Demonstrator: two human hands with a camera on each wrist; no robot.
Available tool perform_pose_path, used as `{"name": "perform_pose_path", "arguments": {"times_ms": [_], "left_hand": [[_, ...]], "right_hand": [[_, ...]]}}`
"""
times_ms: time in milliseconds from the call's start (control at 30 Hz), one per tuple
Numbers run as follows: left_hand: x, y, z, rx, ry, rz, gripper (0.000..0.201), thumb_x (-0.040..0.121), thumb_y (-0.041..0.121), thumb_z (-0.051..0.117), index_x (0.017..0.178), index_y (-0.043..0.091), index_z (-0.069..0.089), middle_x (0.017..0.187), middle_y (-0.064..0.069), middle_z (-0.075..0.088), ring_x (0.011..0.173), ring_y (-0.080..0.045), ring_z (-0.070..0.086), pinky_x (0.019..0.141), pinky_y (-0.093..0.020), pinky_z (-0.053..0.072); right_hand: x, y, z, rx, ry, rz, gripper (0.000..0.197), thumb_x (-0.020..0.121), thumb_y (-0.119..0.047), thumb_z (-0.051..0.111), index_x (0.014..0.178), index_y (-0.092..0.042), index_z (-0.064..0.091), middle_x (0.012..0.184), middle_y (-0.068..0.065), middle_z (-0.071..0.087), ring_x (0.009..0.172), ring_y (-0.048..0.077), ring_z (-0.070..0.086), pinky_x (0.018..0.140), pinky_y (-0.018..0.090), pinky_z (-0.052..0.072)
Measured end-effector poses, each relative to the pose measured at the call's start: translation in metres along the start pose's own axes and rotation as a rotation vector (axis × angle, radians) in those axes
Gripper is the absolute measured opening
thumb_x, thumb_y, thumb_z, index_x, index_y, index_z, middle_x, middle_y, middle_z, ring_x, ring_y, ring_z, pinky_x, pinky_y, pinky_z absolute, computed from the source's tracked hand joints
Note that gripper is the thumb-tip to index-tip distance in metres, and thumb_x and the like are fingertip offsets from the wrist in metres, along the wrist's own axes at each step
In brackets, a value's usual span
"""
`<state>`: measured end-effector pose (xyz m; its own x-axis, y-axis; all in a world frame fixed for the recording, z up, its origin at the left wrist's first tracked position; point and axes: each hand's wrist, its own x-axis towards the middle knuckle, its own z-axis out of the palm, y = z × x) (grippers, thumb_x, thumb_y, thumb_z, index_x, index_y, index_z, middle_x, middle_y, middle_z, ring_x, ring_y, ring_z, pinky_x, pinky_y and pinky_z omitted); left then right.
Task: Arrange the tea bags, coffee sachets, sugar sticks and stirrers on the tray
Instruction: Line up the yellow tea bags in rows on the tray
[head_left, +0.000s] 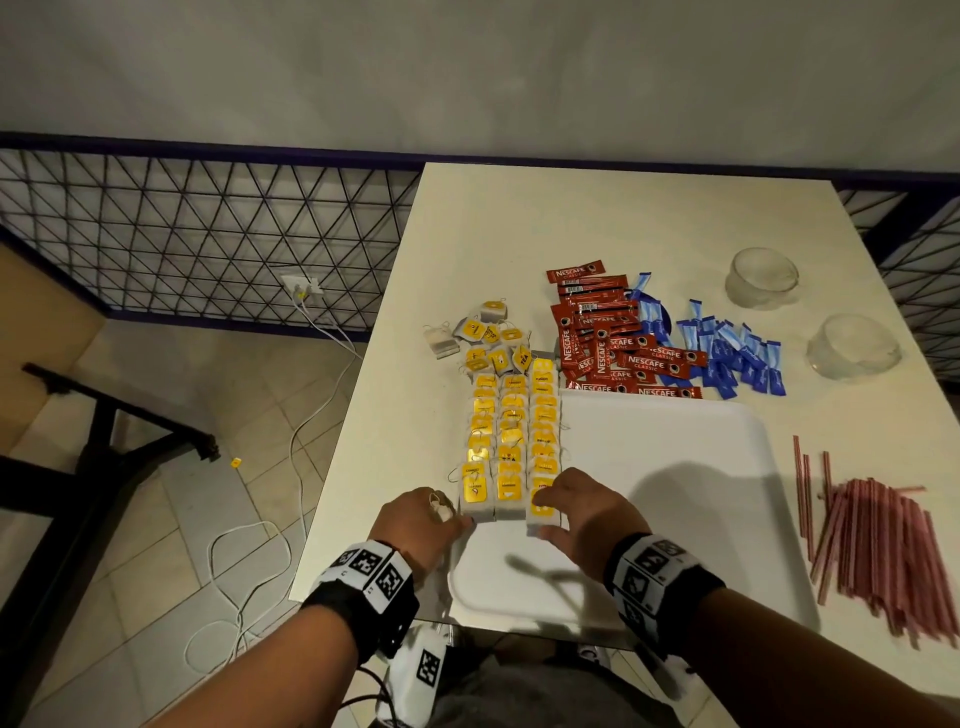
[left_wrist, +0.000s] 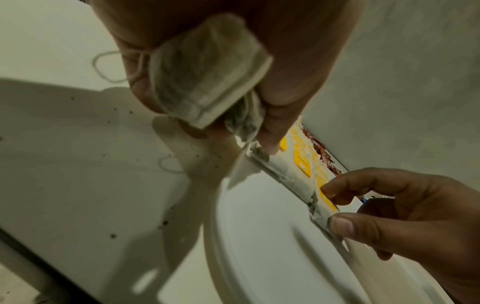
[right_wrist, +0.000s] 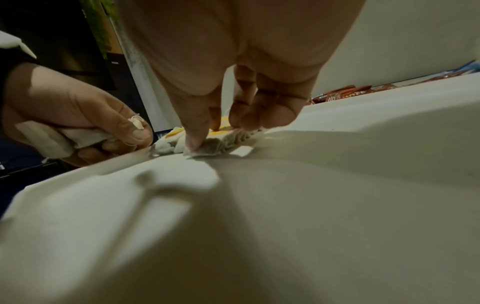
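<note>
A white rectangular plastic tray (head_left: 660, 467) lies on a cream rectangular table (head_left: 597, 218), near the front edge. Along the left side of the tray, paper tea bags with yellow square tags (head_left: 511, 441) lie in three straight rows that overlap like roof tiles. Behind these rows, a small loose heap of tea bags (head_left: 488, 338) rests on the table.

The left hand (head_left: 418, 525) is at the near end of the left row. Its fingers are curled around a few folded paper tea bags (left_wrist: 205, 76), which are pressed into the palm, and a thin string loop hangs from them. The right hand (head_left: 582, 512) is at the near end of the right row. Its thumb (left_wrist: 345, 226) and forefinger pinch the nearest tea bag of that row (right_wrist: 205, 147), with a narrow grip, and this bag lies on the tray floor.

Behind the tray, red Nescafe coffee sachets (head_left: 618, 338) lie in a disordered pile on the table. Just to the right of them, blue and white sugar sticks (head_left: 732, 348) lie scattered. Thin pink stirrers (head_left: 872, 540) lie in a loose bundle on the table, to the right of the tray. Two clear glass bowls (head_left: 761, 278) stand upside down near the right back corner of the table, apart from each other. On the tiled floor to the left, a white cable (head_left: 244, 551) lies in loops.
</note>
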<state>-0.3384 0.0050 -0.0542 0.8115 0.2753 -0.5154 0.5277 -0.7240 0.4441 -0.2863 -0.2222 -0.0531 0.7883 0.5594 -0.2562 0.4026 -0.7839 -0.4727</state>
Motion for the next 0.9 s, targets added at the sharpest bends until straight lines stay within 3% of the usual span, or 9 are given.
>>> {"name": "perform_pose_path", "arguments": {"times_ms": [100, 200, 300, 433, 500, 600, 733, 800, 900], "left_hand": [[0.001, 0.001, 0.0, 0.061, -0.026, 0.028, 0.021, 0.084, 0.045, 0.064, 0.078, 0.025, 0.06, 0.082, 0.006, 0.063, 0.083, -0.016, 0.059, 0.069, -0.023, 0.038], [0.001, 0.003, -0.001, 0.116, -0.046, 0.052, 0.019, 0.084, 0.044, 0.064, 0.078, 0.027, 0.059, 0.088, 0.004, 0.065, 0.085, -0.016, 0.059, 0.07, -0.022, 0.037], [-0.002, 0.006, -0.008, 0.126, -0.047, 0.068, 0.02, 0.085, 0.043, 0.063, 0.075, 0.025, 0.059, 0.079, 0.007, 0.059, 0.087, -0.018, 0.062, 0.068, -0.022, 0.036], [-0.009, 0.014, -0.028, -0.08, 0.032, -0.006, 0.029, 0.081, 0.038, 0.067, 0.064, 0.02, 0.053, 0.062, 0.005, 0.058, 0.063, -0.015, 0.057, 0.048, -0.02, 0.036], [-0.01, 0.023, -0.034, -0.257, -0.008, 0.001, 0.035, 0.081, 0.045, 0.068, 0.065, 0.017, 0.056, 0.056, 0.001, 0.059, 0.049, -0.014, 0.053, 0.042, -0.018, 0.036], [-0.007, 0.041, -0.037, -0.484, -0.07, 0.115, 0.057, 0.086, 0.067, 0.052, 0.072, 0.012, 0.059, 0.055, 0.003, 0.05, 0.048, -0.012, 0.044, 0.053, -0.025, 0.038], [-0.007, 0.069, -0.04, -0.582, -0.064, 0.208, 0.053, 0.1, 0.051, 0.03, 0.073, 0.018, 0.061, 0.068, 0.006, 0.059, 0.063, -0.008, 0.052, 0.065, -0.027, 0.039], [-0.004, 0.073, -0.038, -0.581, -0.055, 0.245, 0.051, 0.102, 0.048, 0.027, 0.074, 0.02, 0.06, 0.075, 0.004, 0.061, 0.072, -0.01, 0.054, 0.073, -0.028, 0.041], [0.0, 0.073, -0.034, -0.609, -0.082, 0.315, 0.053, 0.094, 0.061, 0.034, 0.075, 0.017, 0.056, 0.073, 0.005, 0.056, 0.071, -0.011, 0.051, 0.075, -0.032, 0.04]], "right_hand": [[-0.001, -0.002, 0.001, 0.0, 0.042, 0.016, 0.038, 0.088, -0.041, 0.064, 0.124, -0.028, 0.06, 0.121, -0.006, 0.052, 0.108, 0.014, 0.056, 0.086, 0.015, 0.036], [-0.001, -0.003, 0.002, 0.008, 0.039, 0.025, 0.037, 0.087, -0.041, 0.065, 0.122, -0.027, 0.062, 0.12, -0.003, 0.054, 0.108, 0.017, 0.056, 0.087, 0.019, 0.039], [-0.001, -0.004, -0.002, -0.004, 0.019, 0.023, 0.039, 0.087, -0.044, 0.064, 0.122, -0.027, 0.061, 0.119, -0.004, 0.053, 0.108, 0.016, 0.055, 0.087, 0.02, 0.039], [0.005, -0.012, -0.017, 0.134, 0.109, 0.036, 0.031, 0.086, -0.043, 0.064, 0.113, -0.028, 0.064, 0.112, -0.008, 0.055, 0.104, 0.011, 0.056, 0.091, 0.026, 0.044], [0.014, -0.026, -0.031, 0.234, 0.11, 0.009, 0.022, 0.088, -0.039, 0.063, 0.107, -0.027, 0.066, 0.104, -0.009, 0.058, 0.097, 0.01, 0.058, 0.089, 0.028, 0.046], [0.025, -0.049, -0.049, 0.382, 0.047, -0.029, 0.016, 0.088, -0.035, 0.064, 0.102, -0.027, 0.066, 0.09, -0.014, 0.062, 0.08, -0.002, 0.055, 0.074, 0.019, 0.042], [0.03, -0.063, -0.058, 0.482, 0.025, -0.014, 0.01, 0.087, -0.033, 0.066, 0.093, -0.025, 0.066, 0.084, -0.012, 0.062, 0.069, -0.004, 0.053, 0.067, 0.017, 0.04], [0.032, -0.062, -0.061, 0.488, 0.044, 0.02, 0.009, 0.088, -0.032, 0.065, 0.091, -0.023, 0.065, 0.082, -0.011, 0.062, 0.074, 0.003, 0.057, 0.069, 0.022, 0.044], [0.033, -0.059, -0.064, 0.491, 0.066, 0.042, 0.006, 0.089, -0.03, 0.063, 0.083, -0.026, 0.063, 0.076, -0.013, 0.06, 0.073, 0.004, 0.055, 0.066, 0.02, 0.042]]}}
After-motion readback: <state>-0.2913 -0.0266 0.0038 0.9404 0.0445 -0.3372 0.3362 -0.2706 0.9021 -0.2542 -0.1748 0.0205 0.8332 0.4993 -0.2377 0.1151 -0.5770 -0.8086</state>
